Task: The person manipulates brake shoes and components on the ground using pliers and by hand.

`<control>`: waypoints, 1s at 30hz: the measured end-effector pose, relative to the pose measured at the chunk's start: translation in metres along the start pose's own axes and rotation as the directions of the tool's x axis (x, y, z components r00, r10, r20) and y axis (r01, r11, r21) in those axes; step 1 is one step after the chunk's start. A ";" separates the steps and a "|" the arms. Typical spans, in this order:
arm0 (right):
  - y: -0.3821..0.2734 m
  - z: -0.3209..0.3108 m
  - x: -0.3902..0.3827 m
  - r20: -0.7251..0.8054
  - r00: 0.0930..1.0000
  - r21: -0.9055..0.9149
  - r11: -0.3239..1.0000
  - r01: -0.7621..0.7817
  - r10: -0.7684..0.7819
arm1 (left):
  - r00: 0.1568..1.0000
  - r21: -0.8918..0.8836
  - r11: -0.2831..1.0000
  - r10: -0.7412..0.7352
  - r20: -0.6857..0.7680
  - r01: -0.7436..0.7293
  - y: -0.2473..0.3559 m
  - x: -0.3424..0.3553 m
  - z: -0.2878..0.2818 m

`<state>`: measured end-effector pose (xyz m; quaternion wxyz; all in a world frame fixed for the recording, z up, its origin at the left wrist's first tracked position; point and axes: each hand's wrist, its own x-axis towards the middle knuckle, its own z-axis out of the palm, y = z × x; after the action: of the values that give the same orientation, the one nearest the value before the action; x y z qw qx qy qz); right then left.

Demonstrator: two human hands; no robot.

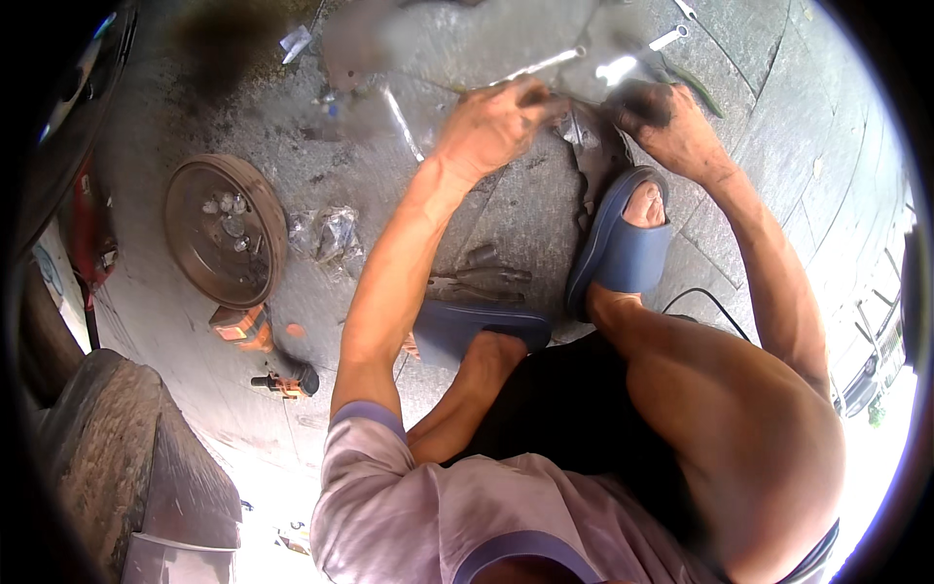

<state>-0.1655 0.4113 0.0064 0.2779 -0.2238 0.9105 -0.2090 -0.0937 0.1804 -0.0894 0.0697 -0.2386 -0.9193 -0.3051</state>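
Observation:
My left hand (498,122) is closed at the upper middle, its fingers curled in a pinch. My right hand (673,127) faces it, also closed, with dark grime on the fingers. What each pinches is too small and blurred to name. Between and below them lies a dark, jagged-edged flat piece (601,161), with a crumpled clear plastic scrap (576,128) by my left fingertips. Just beyond my left hand is a shiny wrench (545,64). A tool with dark green handles (696,88) lies beside my right hand.
A round brown pan (275,229) at the left holds small clear and metal pieces. Clear plastic bags (336,234) lie beside it, an orange-black power tool (287,382) below. Pliers (482,284) rest near my blue sandals (637,251). Another wrench (668,38) lies at the far right.

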 end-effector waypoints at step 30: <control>0.115 0.023 -0.015 -0.302 0.946 -0.488 0.872 -0.044 -0.121 | 0.904 0.148 0.951 -0.198 -0.379 0.271 0.031 -0.015 0.054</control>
<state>-0.1742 0.5068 -0.0635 0.0552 -0.2676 0.9619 -0.0120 -0.0644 0.2284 -0.1208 0.2227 -0.0577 -0.9386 -0.2570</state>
